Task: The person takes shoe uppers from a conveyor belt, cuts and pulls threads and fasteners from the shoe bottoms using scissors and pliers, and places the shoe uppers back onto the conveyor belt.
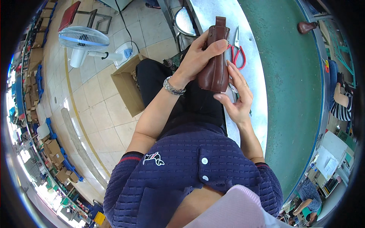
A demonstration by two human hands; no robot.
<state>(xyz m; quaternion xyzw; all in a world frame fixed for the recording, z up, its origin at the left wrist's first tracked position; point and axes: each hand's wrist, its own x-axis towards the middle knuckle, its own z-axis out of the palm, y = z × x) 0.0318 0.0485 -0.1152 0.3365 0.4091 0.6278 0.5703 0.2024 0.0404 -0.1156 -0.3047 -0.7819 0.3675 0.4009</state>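
A brown leather case (215, 72) with a seam down its front and a strap at its top end is held over my lap, beside the metal bench edge. My left hand (199, 53), a metal watch on its wrist, grips the upper part, thumb across the front. My right hand (240, 99) is beside the case's lower right side, thumb and fingers apart; whether its fingertips touch the leather I cannot tell. Scissors with red handles (238, 57) lie on the bench just right of the case. Another metal tool behind my right fingers is mostly hidden.
The metal bench (255, 91) runs along my right, beside a green surface (291, 95) holding another brown leather piece (306, 27). At my left are an open cardboard box (127, 89) and a white fan (83, 40). Other people sit at the far right.
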